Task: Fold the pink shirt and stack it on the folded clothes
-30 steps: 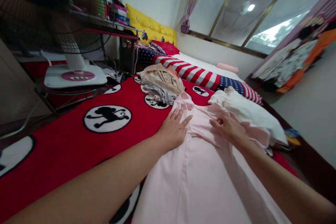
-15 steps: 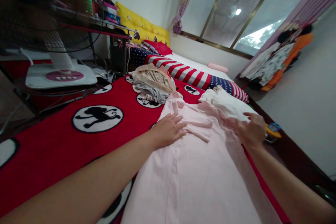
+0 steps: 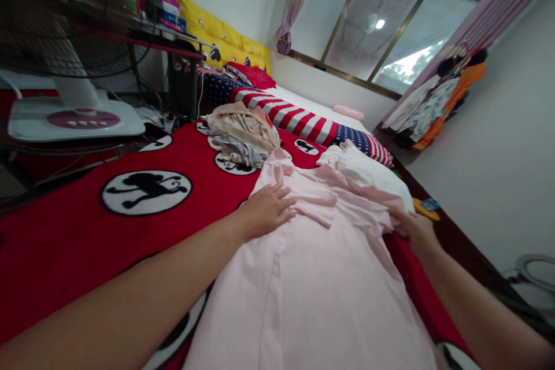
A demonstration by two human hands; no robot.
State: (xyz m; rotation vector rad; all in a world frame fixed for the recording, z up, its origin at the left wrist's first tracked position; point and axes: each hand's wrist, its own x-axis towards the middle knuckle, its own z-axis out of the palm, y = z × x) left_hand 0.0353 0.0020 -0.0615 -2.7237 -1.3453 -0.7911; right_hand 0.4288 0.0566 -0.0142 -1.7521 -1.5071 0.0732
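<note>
Rightward, my right hand (image 3: 411,228) has slid to the edge of the pink shirt (image 3: 303,283), fingers together, grip unclear; my left hand (image 3: 266,211) lies flat, fingers slightly apart, smoothing it over the red blanket (image 3: 56,243).

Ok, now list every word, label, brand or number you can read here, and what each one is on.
Nothing can be read. The boxes on the shelf are too small and blurred, the fan's control buttons show no legible marks, and the yellow and blue object on the floor is too small to read.
</note>
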